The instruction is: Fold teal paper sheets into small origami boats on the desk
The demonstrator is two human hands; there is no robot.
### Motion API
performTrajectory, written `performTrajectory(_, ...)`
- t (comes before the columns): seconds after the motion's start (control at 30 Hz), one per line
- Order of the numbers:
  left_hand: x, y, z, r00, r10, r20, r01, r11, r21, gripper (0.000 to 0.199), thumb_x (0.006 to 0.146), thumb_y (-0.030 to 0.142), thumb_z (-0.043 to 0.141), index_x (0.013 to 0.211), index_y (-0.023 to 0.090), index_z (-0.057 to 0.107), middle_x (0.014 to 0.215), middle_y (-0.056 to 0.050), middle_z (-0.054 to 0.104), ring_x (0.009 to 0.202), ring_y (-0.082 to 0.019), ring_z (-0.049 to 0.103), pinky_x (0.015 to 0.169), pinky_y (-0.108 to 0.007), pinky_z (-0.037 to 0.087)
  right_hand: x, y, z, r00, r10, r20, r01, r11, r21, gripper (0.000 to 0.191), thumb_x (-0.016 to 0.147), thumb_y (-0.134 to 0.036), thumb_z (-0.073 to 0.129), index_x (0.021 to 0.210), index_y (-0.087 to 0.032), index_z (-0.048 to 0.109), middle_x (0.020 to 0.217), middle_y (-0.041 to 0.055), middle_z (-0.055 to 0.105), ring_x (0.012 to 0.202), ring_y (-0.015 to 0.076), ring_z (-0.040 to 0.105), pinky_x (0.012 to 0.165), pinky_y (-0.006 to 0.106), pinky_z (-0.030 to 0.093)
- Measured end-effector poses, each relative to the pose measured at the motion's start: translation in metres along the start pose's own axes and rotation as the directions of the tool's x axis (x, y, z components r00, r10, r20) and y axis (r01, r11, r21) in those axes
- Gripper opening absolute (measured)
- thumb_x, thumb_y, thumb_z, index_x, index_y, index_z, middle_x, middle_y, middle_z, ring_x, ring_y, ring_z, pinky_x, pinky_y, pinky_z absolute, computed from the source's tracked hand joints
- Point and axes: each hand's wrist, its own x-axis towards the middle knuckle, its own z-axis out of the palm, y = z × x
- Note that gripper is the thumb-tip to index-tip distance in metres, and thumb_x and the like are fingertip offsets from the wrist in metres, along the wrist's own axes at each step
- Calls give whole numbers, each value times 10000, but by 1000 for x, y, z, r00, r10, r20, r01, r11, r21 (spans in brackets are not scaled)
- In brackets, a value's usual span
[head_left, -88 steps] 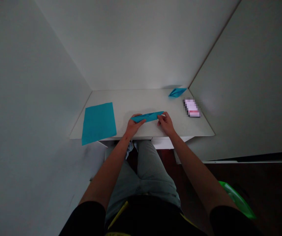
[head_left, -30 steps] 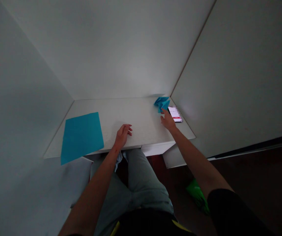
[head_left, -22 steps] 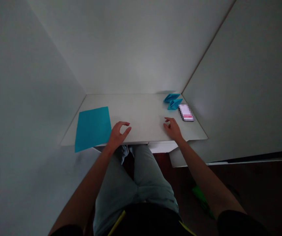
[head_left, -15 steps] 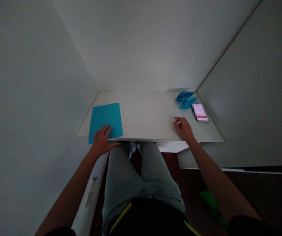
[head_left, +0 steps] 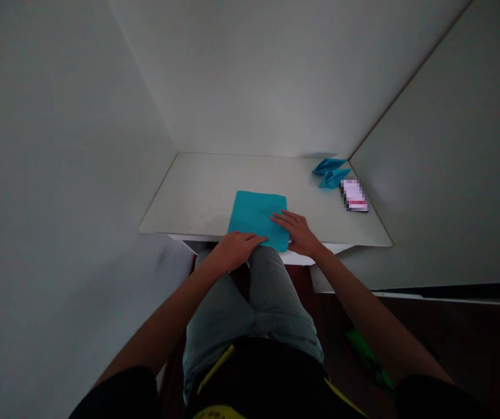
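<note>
On the desk (head_left: 202, 186), both grips (head_left: 238, 249) (head_left: 301, 234) touch blue paper (head_left: 253, 210)

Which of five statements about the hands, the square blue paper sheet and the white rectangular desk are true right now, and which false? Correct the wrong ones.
1. The right hand's fingers lie over the square blue paper sheet. True.
2. The left hand is at the sheet's far edge. False: it is at the near edge.
3. Two folded blue paper pieces lie on the white rectangular desk. True.
4. The dark-edged rectangular phone lies left of the sheet. False: right of it.
5. The hands are crossed. False: they are side by side.
</note>
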Motion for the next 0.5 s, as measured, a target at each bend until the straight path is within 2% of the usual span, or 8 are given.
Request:
performTrajectory(0.1, 18, 21, -31, 997, 55, -45, -58, 996, -66, 332, 1053, 316, 592, 1340, 309, 760, 1137, -98, 807, 1073, -301, 761, 1101, -494, 546, 5, -1, -10, 999, 52, 1, -52, 992, 116, 414, 900, -195, 739, 1282, -342, 800, 1280, 65, 816, 1287, 349, 710, 1217, 627, 392)
performTrajectory(0.17, 22, 23, -59, 982, 48, -181, -75, 987, -144, 464, 974, 455, 749, 1406, 287, 716, 1261, -114, 771, 1233, -346, 715, 1155, -536, 512, 7, 0, -22, 987, 142, -72, -121, 962, 244, 263, 933, -284, 730, 1170, -320, 838, 1162, 44, 844, 1137, 334, 763, 1130, 576, 507)
performTrajectory(0.2, 21, 20, -72, 960, 10, -281, -74, 973, -217, 609, 892, 491, 842, 1437, 265, 690, 1322, -131, 744, 1323, -376, 670, 1157, -541, 513, 8, -1, -28, 970, 208, -129, -158, 935, 316, 237, 940, -365, 743, 1145, -296, 842, 1137, 47, 847, 1095, 342, 770, 1064, 549, 562)
performTrajectory(0.27, 21, 7, -88, 881, -134, -454, -62, 918, -391, 790, 808, 508, 914, 1492, 234, 631, 1386, -157, 701, 1424, -401, 602, 1117, -527, 547, 13, -4, -43, 907, 348, -237, -214, 866, 452, 348, 916, -519, 787, 1125, -246, 838, 1109, 68, 846, 1049, 367, 775, 960, 527, 622)
performTrajectory(0.3, 22, -1, -91, 849, -196, -490, -62, 885, -461, 851, 794, 515, 921, 1528, 237, 592, 1407, -162, 689, 1436, -397, 595, 1095, -518, 562, 17, -7, -51, 870, 407, -277, -225, 830, 510, 417, 888, -564, 816, 1138, -231, 832, 1118, 79, 842, 1052, 378, 775, 946, 531, 633)
performTrajectory(0.37, 28, -18, -85, 844, -257, -471, -64, 824, -563, 960, 777, 531, 929, 1595, 258, 509, 1430, -162, 688, 1401, -372, 628, 1067, -501, 578, 27, -11, -66, 818, 470, -333, -196, 771, 606, 529, 839, -588, 869, 1210, -215, 813, 1189, 102, 825, 1116, 393, 768, 982, 550, 634)
performTrajectory(0.43, 42, -32, -69, 863, -298, -408, -46, 758, -650, 957, 777, 544, 927, 1587, 244, 514, 1377, -157, 728, 1267, -332, 709, 1023, -468, 600, 39, -13, -77, 817, 470, -333, -138, 722, 678, 612, 810, -589, 900, 1279, -213, 789, 1277, 117, 800, 1206, 400, 743, 1047, 579, 619)
performTrajectory(0.5, 58, -40, -52, 879, -338, -336, -13, 688, -726, 773, 815, 577, 888, 1440, 193, 648, 1252, -145, 782, 1080, -289, 761, 931, -422, 625, 49, -9, -82, 843, 459, -281, -126, 676, 726, 656, 795, -596, 914, 1307, -210, 775, 1324, 126, 785, 1248, 395, 728, 1084, 598, 607)
